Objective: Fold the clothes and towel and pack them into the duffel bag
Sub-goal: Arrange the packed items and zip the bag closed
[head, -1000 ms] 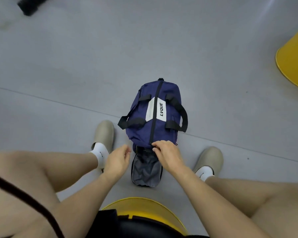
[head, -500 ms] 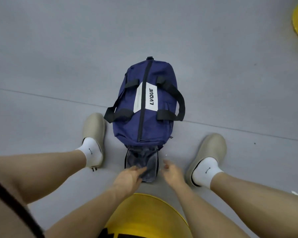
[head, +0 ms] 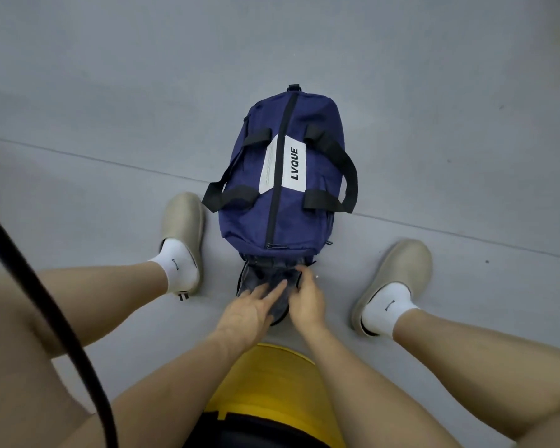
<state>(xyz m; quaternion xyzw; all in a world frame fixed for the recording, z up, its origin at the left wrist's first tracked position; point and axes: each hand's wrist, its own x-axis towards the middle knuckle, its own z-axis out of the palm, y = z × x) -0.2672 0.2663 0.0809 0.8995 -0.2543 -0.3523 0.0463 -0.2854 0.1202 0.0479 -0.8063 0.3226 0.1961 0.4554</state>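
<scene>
A yellow seat [head: 272, 379] was seen nearest, at the bottom edge, and a black cord [head: 55, 315] was draped across the left thigh. Just beyond the seat, the left hand [head: 249, 310] was laid with fingers straight and spread on the grey end pocket [head: 262, 274] of the duffel bag [head: 307, 124]. The right hand [head: 307, 300] was curled over that pocket's right edge. The left slipper [head: 183, 218] and right slipper [head: 401, 273], both beige, were planted on either side of the bag. The navy bag was set lengthwise on the plain grey floor [head: 110, 76] with its top zip closed and its black handles [head: 346, 166] fallen outward. A thin seam [head: 78, 155] was drawn slantwise across the floor under the bag.
</scene>
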